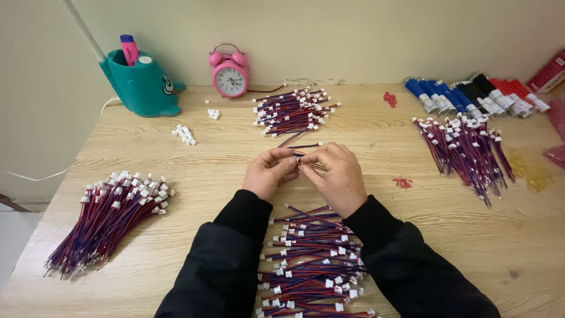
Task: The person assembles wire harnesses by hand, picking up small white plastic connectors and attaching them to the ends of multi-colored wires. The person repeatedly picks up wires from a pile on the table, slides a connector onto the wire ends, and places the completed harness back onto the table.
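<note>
Hands meet above the middle of the wooden table (176, 235), seen from the head camera, both in black sleeves (218, 265). The left hand (269, 172) pinches a thin red-and-blue wire (307, 145) between thumb and fingertips, and the right hand (336, 174) grasps the same wire from the other side, its fingers curled round the wire's near part. The fingertips of the two hands touch or nearly touch; which one holds the small white connector cannot be told. The wire's far end sticks out beyond the fingers toward the back edge.

Between the forearms, at the near edge, lies a loose pile (312, 265) of the same wires, their white connectors pointing many ways. Near the left edge sits a fanned bundle (109, 221) with its connectors toward the back. Just beyond the hands, near the back edge, lies a smaller heap (293, 113) of wires. Toward the right edge another bundle (465, 150) spreads out, connectors also toward the back, and behind it at the back right corner lie tied bunches (471, 94) in blue, black and red.

At the back edge stands a pink twin-bell clock (229, 73). At the back left corner a teal holder (141, 85) carries a pink marker (129, 49). Loose white connectors (185, 134) lie in front of the holder, a few more beside the clock. Small red scraps (402, 182) lie right of the hands.
</note>
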